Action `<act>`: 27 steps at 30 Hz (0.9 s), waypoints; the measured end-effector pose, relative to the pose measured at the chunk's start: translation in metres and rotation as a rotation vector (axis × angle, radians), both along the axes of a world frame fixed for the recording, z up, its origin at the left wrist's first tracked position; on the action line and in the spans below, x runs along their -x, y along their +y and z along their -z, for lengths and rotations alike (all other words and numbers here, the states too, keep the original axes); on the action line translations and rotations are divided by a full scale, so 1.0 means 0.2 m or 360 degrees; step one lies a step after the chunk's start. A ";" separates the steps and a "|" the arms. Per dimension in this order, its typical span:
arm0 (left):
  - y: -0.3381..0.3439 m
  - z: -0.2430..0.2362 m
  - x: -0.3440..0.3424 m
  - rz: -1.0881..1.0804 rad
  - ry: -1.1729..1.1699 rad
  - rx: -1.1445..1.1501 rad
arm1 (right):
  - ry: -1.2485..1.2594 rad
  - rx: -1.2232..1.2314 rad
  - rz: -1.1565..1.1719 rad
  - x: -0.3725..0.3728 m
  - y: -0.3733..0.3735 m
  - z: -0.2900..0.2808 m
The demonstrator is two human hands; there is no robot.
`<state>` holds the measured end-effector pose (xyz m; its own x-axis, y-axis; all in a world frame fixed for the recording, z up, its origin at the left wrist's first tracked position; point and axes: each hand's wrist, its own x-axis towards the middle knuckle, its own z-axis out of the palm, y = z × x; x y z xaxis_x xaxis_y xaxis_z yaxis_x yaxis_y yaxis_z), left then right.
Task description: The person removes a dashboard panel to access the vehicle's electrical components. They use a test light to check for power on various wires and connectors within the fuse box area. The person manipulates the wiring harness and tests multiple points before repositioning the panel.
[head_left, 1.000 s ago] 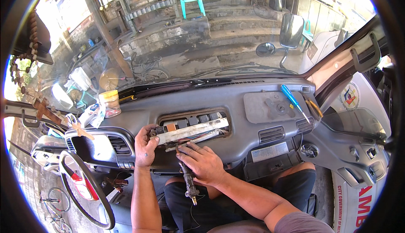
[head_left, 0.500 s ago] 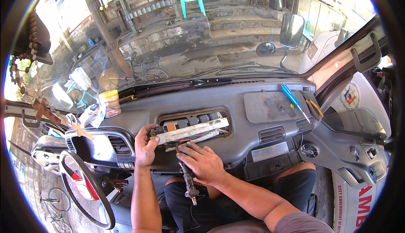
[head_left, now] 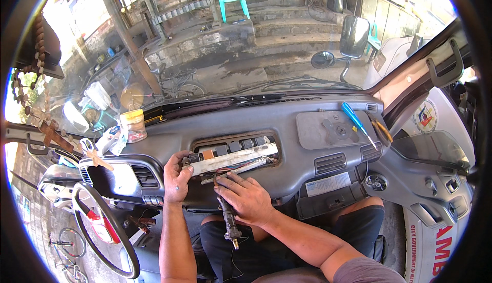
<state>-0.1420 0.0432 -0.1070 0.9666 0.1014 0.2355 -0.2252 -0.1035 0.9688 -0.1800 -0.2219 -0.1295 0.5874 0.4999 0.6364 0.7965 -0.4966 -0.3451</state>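
Note:
A fuse-and-relay box with a whitish long cover sits tilted in the dashboard opening, with black relays and an orange one along its far side. My left hand grips its left end, thumb on the near face. Thin coloured wires run along the box's near side. At these wires my right hand is closed, palm down; what its fingertips pinch is hidden. A dark, slender piece with a brass-coloured tip hangs below that hand, its upper end partly covered by the fingers.
A blue-handled screwdriver and pliers with yellowish handles lie at the dashboard's right. A steering wheel stands at lower left. A yellow-lidded jar rests on the left dashboard. The windshield spans the far side.

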 end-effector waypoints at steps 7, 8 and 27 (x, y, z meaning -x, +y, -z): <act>0.00 0.01 -0.01 0.0020 -0.0025 0.0013 | 0.0025 0.0000 -0.0011 0.00 0.00 0.00; 0.00 0.01 -0.01 0.0025 -0.0033 0.0030 | 0.0008 0.0002 -0.0003 0.00 0.00 0.00; -0.04 -0.04 -0.01 -0.0039 -0.0098 -0.0573 | -0.0019 0.0016 -0.0007 0.00 0.00 0.00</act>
<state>-0.1394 0.0360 -0.0991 0.9478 0.0241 0.3178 -0.2751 -0.4416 0.8540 -0.1793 -0.2215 -0.1301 0.5773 0.5092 0.6383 0.8028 -0.4964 -0.3302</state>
